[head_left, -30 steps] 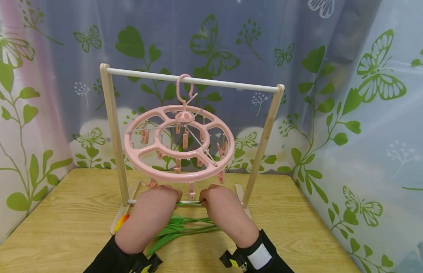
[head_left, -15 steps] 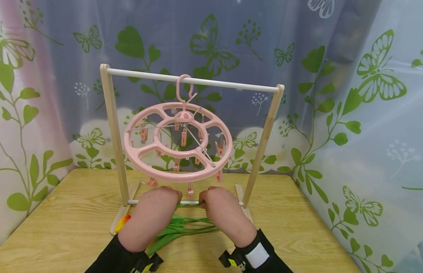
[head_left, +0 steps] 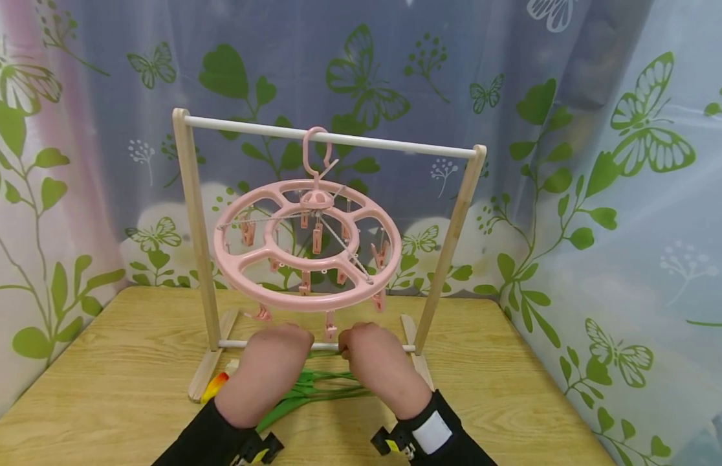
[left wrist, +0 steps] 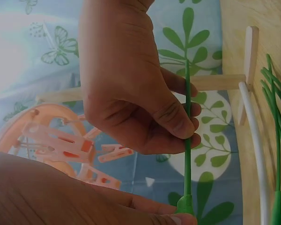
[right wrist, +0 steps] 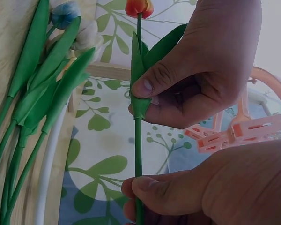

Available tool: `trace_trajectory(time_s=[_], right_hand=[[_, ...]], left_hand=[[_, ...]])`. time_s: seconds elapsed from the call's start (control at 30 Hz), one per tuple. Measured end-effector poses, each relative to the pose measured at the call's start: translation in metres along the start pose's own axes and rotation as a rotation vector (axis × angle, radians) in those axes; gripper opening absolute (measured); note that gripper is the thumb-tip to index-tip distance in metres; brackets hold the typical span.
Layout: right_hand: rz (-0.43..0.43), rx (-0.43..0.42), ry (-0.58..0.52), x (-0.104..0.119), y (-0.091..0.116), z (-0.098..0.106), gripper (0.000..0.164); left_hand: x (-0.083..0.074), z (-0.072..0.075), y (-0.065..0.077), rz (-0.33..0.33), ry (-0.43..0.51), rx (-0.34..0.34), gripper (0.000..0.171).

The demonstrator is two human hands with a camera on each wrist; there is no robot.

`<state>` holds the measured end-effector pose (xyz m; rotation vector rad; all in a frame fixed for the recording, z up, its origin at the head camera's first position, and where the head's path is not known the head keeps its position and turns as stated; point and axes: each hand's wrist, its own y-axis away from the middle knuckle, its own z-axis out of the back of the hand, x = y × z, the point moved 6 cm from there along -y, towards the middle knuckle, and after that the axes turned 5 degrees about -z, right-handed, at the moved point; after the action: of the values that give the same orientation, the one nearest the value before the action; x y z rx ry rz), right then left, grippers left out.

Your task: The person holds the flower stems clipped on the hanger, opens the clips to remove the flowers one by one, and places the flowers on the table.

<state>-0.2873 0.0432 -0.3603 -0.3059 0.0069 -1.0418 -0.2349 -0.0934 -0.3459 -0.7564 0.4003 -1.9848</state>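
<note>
Both hands hold one artificial tulip level below the pink round clip hanger (head_left: 305, 302). Its red and yellow bloom (right wrist: 139, 8) points left, and in the head view it shows beside the left forearm. My left hand (head_left: 275, 355) pinches the tulip at the base of its green leaves, thumb over the leaf collar. Further along the bare green stem (left wrist: 188, 164), my right hand (head_left: 377, 357) pinches it between thumb and fingers. Pink clothespins (head_left: 330, 325) dangle from the hanger, one of them right above the gap between the hands.
The hanger hooks over the white top bar (head_left: 390, 141) of a wooden rack (head_left: 454, 239). More tulips, with blue and white blooms, lie on the wooden table (head_left: 495, 388), their green stems (head_left: 338, 382) below the hands. A patterned curtain (head_left: 570, 213) surrounds the table.
Both hands have come slightly lower and closer together, still holding the tulip, and its bloom has shifted a little right and down. The hanger swayed slightly up and back.
</note>
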Motion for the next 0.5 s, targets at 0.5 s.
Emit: trace_trajectory(time_s=[0.5], right_hand=[[0.012,0.021,0.012,0.0007,-0.0004,-0.0107,0.016]], left_hand=[[-0.0027,-0.007,0.0013,-0.015,-0.037,-0.043,0.055]])
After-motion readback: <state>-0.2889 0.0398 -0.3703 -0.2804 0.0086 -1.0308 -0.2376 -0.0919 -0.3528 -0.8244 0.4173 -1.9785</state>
